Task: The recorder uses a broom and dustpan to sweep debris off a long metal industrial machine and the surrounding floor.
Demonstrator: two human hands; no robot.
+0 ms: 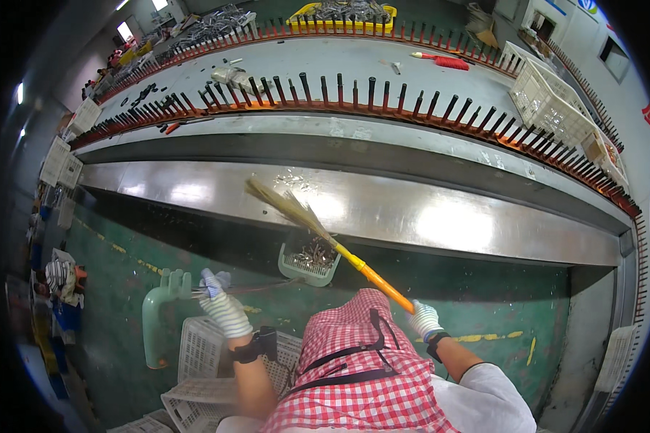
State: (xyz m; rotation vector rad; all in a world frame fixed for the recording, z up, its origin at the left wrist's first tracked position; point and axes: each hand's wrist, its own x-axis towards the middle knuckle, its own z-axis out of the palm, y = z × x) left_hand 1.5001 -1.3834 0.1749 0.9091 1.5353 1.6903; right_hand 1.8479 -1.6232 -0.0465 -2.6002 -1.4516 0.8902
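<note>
My right hand (424, 318), in a striped work glove, grips the orange and yellow handle of a straw broom (354, 261). Its bristles (282, 202) lie on the shiny steel ledge (426, 216) in front of me. My left hand (220, 307), also gloved, is closed around a thin rod (267, 286) that runs toward a small green slotted basket (309, 265). The basket holds several small metal parts and sits just below the ledge, under the broom. A red checked apron (361, 368) covers my chest.
A pale green plastic piece (159, 314) stands on the green floor (123, 289) left of my hand, with white slotted crates (195, 375) below it. Beyond the ledge, rows of dark pegs (339, 90) line a grey conveyor with white crates (549, 105) and a yellow tray (343, 16).
</note>
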